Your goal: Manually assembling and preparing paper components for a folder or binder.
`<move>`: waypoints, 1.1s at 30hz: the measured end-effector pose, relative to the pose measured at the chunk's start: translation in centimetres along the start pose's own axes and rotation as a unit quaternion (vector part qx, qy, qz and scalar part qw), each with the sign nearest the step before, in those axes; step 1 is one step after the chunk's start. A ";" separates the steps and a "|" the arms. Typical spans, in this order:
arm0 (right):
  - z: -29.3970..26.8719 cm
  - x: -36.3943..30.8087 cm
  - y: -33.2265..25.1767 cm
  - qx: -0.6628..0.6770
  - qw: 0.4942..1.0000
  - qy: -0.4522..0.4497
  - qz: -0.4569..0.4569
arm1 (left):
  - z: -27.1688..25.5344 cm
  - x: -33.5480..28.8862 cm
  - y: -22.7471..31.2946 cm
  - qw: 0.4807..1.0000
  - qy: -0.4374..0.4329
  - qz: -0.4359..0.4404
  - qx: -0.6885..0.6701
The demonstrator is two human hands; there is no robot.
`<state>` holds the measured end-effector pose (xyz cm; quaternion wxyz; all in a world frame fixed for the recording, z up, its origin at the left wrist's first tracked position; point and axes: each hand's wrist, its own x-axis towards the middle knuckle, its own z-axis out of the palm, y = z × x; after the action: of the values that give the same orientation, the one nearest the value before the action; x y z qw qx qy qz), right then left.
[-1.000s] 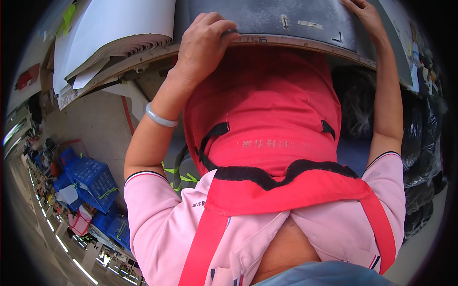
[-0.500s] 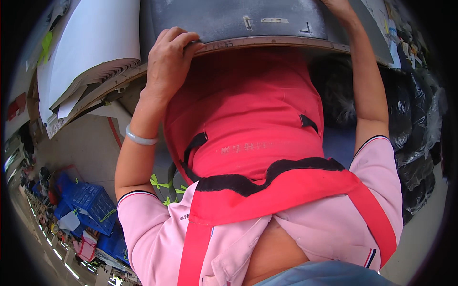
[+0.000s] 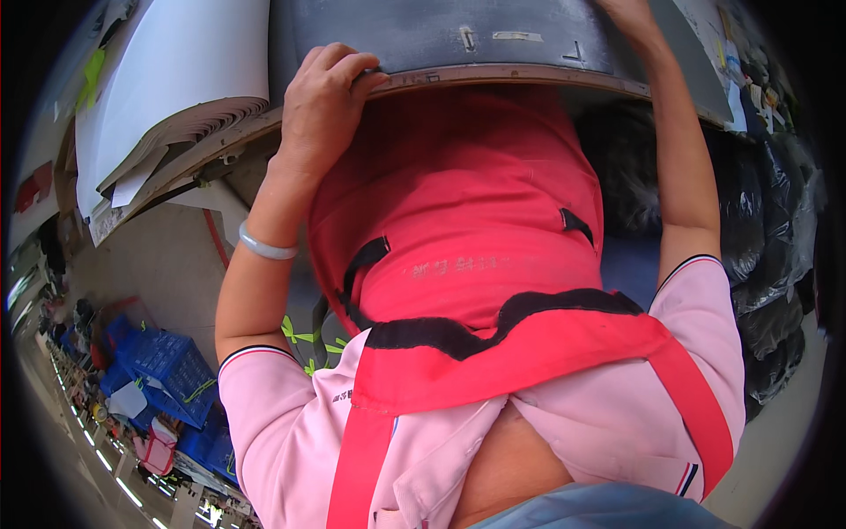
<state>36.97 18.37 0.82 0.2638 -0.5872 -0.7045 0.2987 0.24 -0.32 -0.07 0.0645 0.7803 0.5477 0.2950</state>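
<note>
I look down my own front: a pink shirt and a red apron [image 3: 476, 238] fill the middle. My left hand [image 3: 322, 106] curls its fingers over the near edge of a dark grey tabletop [image 3: 441, 31] at the top of the view. A pale bangle sits on that wrist. My right hand [image 3: 630, 13] reaches onto the same grey surface at the top right. It is mostly cut off by the frame, so its fingers cannot be made out.
A stack of white sheets [image 3: 176, 79] lies on the table left of my left hand. Blue plastic crates [image 3: 163, 361] with loose items stand on the floor at lower left. Black bags [image 3: 767, 229] are piled under the table at the right.
The view has swung, so the table edge and both hands sit further left and higher in frame. My left hand keeps its hold on the table edge.
</note>
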 end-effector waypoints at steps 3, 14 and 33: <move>0.1 -0.4 -0.7 0.001 1.000 0.006 -0.002 | 0.1 -0.1 -0.1 1.000 0.006 0.014 0.025; -0.5 1.2 2.7 -0.040 0.999 -0.026 -0.012 | 5.0 6.1 5.3 0.993 0.004 0.098 -0.059; 0.8 -9.6 -2.7 0.031 0.993 -0.072 -0.091 | 9.1 7.9 5.1 0.989 0.059 0.079 0.108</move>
<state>36.22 8.46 2.10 0.2563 -0.4894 -0.7626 0.3365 10.97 6.77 -2.25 -0.0760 0.8046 0.5159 0.2842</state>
